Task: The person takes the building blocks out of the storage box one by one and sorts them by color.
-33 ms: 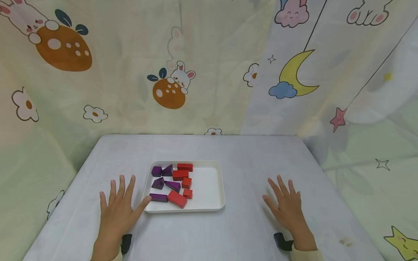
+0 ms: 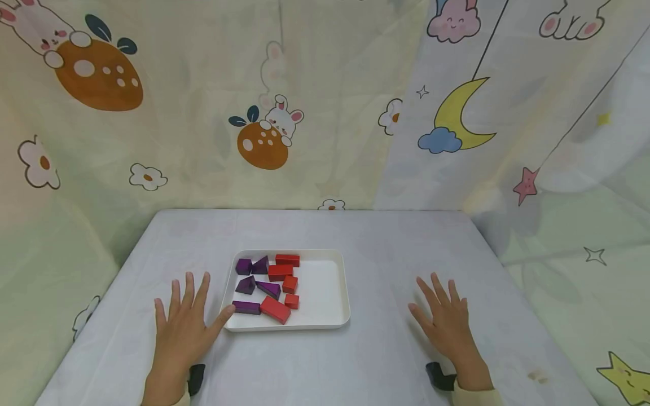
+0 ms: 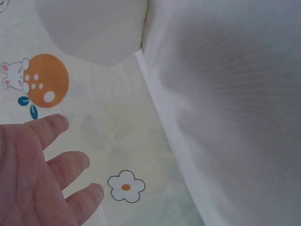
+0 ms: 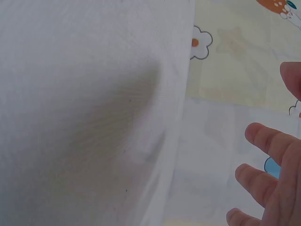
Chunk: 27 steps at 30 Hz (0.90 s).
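Observation:
A white tray (image 2: 322, 293) lies on the white-covered table and holds several purple blocks and several red blocks in its left half. My left hand (image 2: 183, 335) is spread palm down just left of it. The thumb tip overlaps the tray's left edge, beside the end of a purple bar block (image 2: 247, 308). Right of that bar lies a tilted red block (image 2: 276, 309); a purple wedge block (image 2: 269, 289) sits above it. Well to the tray's right, my right hand (image 2: 447, 321) has its fingers spread and holds nothing. Its fingers (image 4: 263, 141) also show in the right wrist view.
The white tablecloth (image 2: 376, 361) covers the table up to its far edge. Behind and at both sides hangs a curtain (image 2: 335, 101) printed with rabbits, flowers and a moon. A dark wrist strap (image 2: 440, 376) sits at the right wrist, another (image 2: 196, 379) at the left.

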Tool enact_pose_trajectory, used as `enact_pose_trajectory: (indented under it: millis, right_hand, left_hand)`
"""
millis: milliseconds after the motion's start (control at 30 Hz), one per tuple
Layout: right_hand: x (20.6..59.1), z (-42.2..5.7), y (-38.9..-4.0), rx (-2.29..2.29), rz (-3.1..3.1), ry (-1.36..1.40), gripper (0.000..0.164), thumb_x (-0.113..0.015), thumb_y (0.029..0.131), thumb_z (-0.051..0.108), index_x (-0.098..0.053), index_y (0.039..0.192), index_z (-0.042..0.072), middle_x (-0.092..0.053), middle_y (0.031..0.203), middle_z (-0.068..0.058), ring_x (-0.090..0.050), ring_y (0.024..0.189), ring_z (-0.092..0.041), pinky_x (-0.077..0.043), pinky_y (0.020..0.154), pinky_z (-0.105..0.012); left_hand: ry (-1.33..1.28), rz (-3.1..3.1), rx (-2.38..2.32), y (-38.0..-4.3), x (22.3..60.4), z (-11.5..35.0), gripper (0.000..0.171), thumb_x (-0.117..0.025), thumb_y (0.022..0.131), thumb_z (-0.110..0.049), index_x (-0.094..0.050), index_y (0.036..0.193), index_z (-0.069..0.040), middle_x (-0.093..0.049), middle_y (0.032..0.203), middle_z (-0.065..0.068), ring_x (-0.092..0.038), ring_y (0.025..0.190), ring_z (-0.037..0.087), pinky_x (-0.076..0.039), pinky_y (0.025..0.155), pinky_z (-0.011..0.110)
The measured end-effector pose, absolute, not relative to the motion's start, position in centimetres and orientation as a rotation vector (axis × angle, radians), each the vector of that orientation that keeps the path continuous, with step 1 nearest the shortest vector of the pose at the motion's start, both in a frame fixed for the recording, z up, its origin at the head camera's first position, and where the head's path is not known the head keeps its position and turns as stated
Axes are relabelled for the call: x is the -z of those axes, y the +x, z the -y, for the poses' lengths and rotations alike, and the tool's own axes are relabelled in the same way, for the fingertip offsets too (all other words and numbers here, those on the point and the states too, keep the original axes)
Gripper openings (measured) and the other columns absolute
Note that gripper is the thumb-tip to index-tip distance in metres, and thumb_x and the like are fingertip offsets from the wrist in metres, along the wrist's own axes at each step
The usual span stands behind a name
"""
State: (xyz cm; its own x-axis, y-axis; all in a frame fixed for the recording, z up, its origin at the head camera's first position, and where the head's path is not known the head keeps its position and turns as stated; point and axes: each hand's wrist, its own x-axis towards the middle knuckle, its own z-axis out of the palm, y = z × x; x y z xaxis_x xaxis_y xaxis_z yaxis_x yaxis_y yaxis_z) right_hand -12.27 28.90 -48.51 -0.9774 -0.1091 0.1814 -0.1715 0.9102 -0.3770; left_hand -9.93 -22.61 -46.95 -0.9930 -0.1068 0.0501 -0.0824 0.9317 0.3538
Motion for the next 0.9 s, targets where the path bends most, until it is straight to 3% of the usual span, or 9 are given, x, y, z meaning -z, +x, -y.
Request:
enact_pose_trajectory:
  millis: [267,333,433,600,767,900]
  right_hand:
    - [48.5,-28.8,-11.9,-0.637,2.891,0.212,0.062,-0.066,0.108,0.035,-0.049,0.159,0.004,-0.034,0.167,-0.036,-0.018,0.151,-0.070,-0.018,0.110,-0.092]
    - [48.6,-28.6,-11.9,-0.661,2.869,0.220,0.060,-0.067,0.108,0.032,-0.051,0.157,0.001,-0.038,0.164,-0.037,-0.022,0.150,-0.069,-0.021,0.111,-0.090]
    - [48.7,-28.0,-11.9,-0.733,2.832,0.259,0.056,-0.069,0.106,0.024,-0.054,0.153,-0.003,-0.044,0.159,-0.038,-0.027,0.150,-0.066,-0.024,0.115,-0.085]
    - [48.3,-26.3,-12.1,-0.864,2.763,0.370,0.052,-0.073,0.103,0.011,-0.057,0.148,-0.007,-0.052,0.153,-0.037,-0.035,0.146,-0.063,-0.032,0.115,-0.079]
    - [47.3,-23.8,-12.9,-0.915,2.737,0.441,0.049,-0.077,0.100,0.004,-0.062,0.145,-0.004,-0.062,0.146,-0.029,-0.046,0.143,-0.056,-0.043,0.111,-0.075]
    - [46.7,-21.1,-13.8,-0.936,2.733,0.491,0.047,-0.080,0.096,0.002,-0.067,0.141,-0.001,-0.066,0.143,-0.025,-0.054,0.138,-0.051,-0.047,0.111,-0.070]
  left_hand:
    - [0.146,3.010,0.565,-9.9,46.9,22.4,0.100,-0.062,0.099,-0.068,-0.028,0.169,-0.004,-0.013,0.171,0.037,-0.006,0.158,0.060,0.006,0.122,0.082]
    - [0.128,3.006,0.594,-9.8,46.8,22.3,0.095,-0.061,0.101,-0.066,-0.031,0.169,-0.006,-0.019,0.170,0.038,-0.015,0.157,0.062,0.000,0.122,0.083]
    - [0.079,2.995,0.720,-9.8,46.7,22.0,0.081,-0.058,0.107,-0.057,-0.037,0.167,-0.007,-0.033,0.167,0.037,-0.033,0.152,0.060,-0.019,0.121,0.082]
    - [0.025,2.956,1.081,-9.8,47.0,21.7,0.050,-0.055,0.114,-0.031,-0.050,0.157,-0.007,-0.050,0.158,0.030,-0.059,0.134,0.052,-0.050,0.106,0.072]
    - [0.039,2.897,1.230,-10.1,47.9,21.8,0.040,-0.059,0.109,-0.009,-0.059,0.149,-0.004,-0.053,0.155,0.029,-0.065,0.127,0.049,-0.060,0.098,0.059]
    - [0.082,2.888,1.364,-10.2,48.4,22.2,0.046,-0.060,0.107,-0.006,-0.056,0.152,-0.004,-0.058,0.146,0.031,-0.072,0.112,0.038,-0.064,0.087,0.049]
